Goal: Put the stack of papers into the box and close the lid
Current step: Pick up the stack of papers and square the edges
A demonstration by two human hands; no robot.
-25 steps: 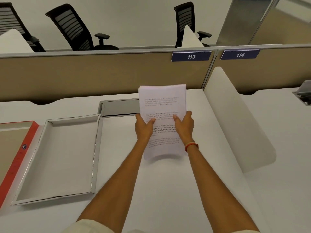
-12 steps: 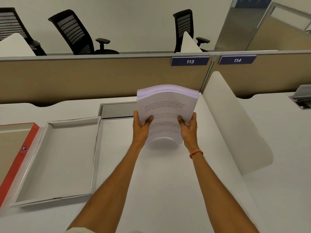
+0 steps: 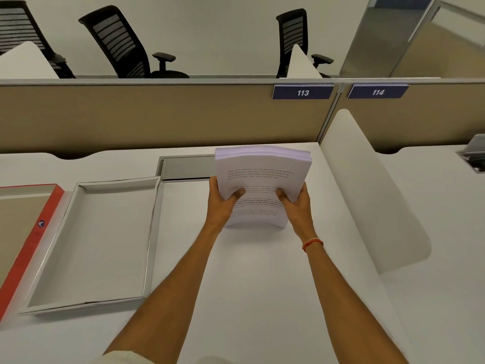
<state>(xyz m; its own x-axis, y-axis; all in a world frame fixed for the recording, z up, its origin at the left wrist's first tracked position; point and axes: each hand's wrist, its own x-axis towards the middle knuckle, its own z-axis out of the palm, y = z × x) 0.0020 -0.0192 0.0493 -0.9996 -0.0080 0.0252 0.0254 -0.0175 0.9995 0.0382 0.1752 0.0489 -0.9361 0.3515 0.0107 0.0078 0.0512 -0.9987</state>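
A thick stack of printed white papers point(image 3: 262, 177) stands on its lower edge on the white desk, tilted away from me. My left hand point(image 3: 221, 203) grips its left side and my right hand point(image 3: 295, 204) grips its right side, thumbs on the printed front page. To the left lies the shallow white box point(image 3: 153, 232), open, with nothing inside. Its red-edged lid point(image 3: 31, 245) lies beside it at the far left, inside facing up.
A grey cable tray point(image 3: 187, 168) is set into the desk behind the papers. A white curved divider point(image 3: 367, 195) rises on the right. A beige partition point(image 3: 157, 116) with signs 113 and 114 closes off the back, office chairs beyond it.
The stack has been tipped from lying nearly flat in both hands to standing on its lower edge, so its thick top edge now shows. Both hands keep their grip.
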